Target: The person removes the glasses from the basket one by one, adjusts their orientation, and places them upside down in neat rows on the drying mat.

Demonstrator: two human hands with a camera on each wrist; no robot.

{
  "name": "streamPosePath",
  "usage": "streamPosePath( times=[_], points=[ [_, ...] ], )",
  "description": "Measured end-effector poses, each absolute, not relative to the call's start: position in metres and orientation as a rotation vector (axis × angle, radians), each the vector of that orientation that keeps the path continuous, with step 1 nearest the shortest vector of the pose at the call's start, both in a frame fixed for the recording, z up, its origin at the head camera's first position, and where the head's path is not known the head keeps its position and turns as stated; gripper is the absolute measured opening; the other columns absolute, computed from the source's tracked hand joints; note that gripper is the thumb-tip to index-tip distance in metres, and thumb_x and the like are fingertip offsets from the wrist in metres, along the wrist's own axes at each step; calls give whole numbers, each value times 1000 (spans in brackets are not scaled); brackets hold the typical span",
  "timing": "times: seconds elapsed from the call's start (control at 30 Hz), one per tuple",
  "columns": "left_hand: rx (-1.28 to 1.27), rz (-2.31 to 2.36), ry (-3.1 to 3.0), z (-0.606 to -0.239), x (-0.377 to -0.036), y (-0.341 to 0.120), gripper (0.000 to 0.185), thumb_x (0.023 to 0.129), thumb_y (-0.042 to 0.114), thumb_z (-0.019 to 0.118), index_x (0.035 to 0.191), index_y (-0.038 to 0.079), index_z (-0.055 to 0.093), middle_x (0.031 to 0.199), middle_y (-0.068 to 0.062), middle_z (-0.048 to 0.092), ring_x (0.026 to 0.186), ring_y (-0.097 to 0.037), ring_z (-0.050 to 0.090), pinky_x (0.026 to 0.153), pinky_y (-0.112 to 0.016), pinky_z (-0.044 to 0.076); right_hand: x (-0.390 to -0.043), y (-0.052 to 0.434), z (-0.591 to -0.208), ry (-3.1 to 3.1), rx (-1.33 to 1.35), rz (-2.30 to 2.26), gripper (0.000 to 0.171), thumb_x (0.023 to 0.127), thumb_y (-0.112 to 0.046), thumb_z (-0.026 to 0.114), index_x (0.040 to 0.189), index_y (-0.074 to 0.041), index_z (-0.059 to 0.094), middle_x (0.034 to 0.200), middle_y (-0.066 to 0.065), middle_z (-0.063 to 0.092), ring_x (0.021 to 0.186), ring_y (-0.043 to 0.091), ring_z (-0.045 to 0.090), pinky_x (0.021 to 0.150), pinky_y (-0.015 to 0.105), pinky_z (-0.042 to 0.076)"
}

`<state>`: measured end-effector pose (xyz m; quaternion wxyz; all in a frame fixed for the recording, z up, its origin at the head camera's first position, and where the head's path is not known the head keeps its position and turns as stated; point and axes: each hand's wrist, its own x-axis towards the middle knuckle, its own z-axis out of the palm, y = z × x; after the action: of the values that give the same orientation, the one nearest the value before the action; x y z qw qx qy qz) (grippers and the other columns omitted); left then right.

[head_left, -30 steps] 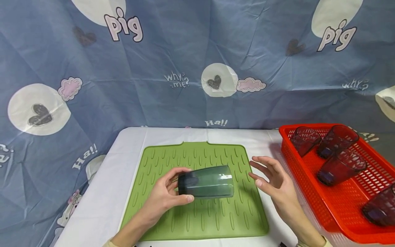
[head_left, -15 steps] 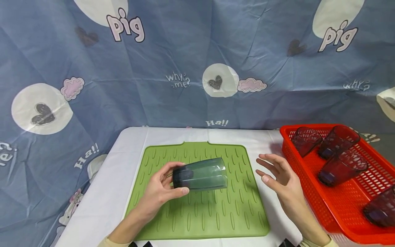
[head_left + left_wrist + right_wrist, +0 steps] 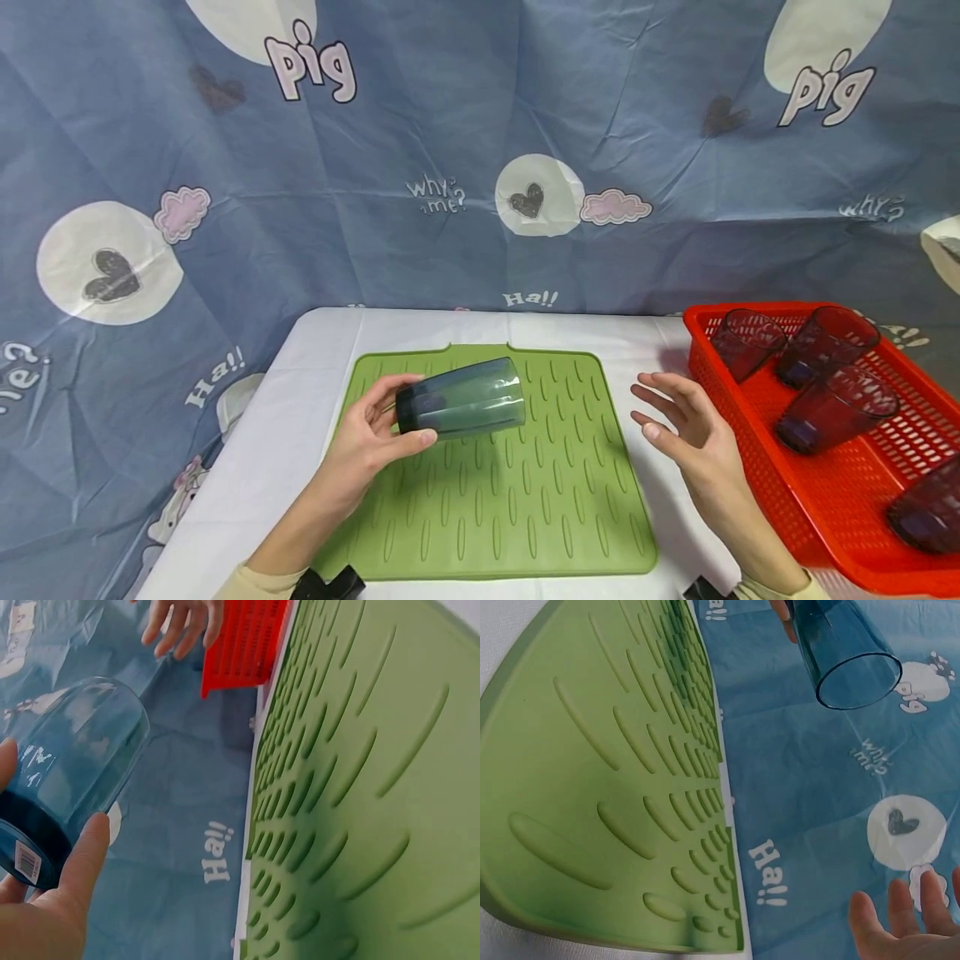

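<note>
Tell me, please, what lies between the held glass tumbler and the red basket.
In the head view, between the glass tumbler and red basket lie the green ridged mat's right side, some white cloth and the right hand.

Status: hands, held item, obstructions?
Left hand grips transparent blue-green tumbler by base, tipped sideways above ribbed green mat. Right hand empty. Nothing visible between tumbler and mat.

Glass [image 3: 465, 398] in the grip's kinda smoky teal, mat [image 3: 525, 517] underneath is lime with little dashes, blue backdrop [image 3: 420, 267] behind has grey hearts.
</note>
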<state>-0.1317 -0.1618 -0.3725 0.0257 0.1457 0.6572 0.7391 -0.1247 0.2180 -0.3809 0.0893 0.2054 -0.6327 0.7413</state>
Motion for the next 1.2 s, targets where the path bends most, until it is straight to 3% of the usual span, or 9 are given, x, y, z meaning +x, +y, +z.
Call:
streamPosePath(
  times=[0.4, 1.2],
  points=[
    [328, 2276, 2149, -364, -139, -180, 65, 80, -4, 76, 138, 5, 47, 136, -15, 48, 118, -23, 58, 85, -32, 56, -126, 219, -382, -1913, 585, 2196, 53, 89, 20, 51, 138, 15, 32, 140, 20, 47, 132, 36, 44, 102, 41, 46],
    [264, 2308, 2266, -360, -145, -197, 64, 82, -4, 76, 139, 6, 48, 137, -13, 48, 122, -19, 55, 91, -25, 52, -126, 225, -382, -1980, 523, 2173, 55, 90, 17, 53, 141, 11, 33, 143, 18, 45, 133, 32, 44, 103, 38, 46]
  ],
)
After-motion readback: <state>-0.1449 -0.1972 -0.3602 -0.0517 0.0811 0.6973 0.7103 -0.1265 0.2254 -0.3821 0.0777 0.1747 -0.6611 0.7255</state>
